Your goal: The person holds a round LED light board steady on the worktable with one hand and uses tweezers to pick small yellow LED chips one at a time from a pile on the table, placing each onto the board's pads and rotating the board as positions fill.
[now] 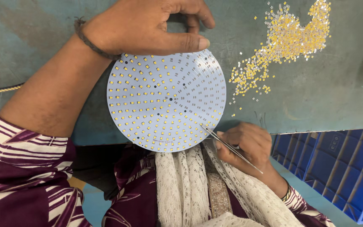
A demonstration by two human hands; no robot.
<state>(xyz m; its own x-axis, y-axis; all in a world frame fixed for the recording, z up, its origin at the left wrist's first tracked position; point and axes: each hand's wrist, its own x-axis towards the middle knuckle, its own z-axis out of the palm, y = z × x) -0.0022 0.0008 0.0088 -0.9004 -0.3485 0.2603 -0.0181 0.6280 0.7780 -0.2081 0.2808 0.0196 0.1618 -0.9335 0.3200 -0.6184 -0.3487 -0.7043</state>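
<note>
Head view, looking straight down onto a worn teal table (pixel 324 101). At centre, a round white circuit board (pixel 167 100), flat on the table, its near edge over the table's rim; covered in rings of small yellow chips, with bare grey pads toward the right side. Left hand (pixel 148 26) at the board's far edge, thumb laid along the rim, fingers curled above, steadying the board rather than gripping it. Right hand (pixel 246 145) at the near right edge, clenched around thin metal tweezers (pixel 231 147), tips touching the board's lower right rim. Cannot tell whether a chip sits between the tips. Loose heap of yellow chips (pixel 288 40) on the table, up and to the right, apart from the board. Blue plastic crate (pixel 341 168) at lower right, below the table's edge.
</note>
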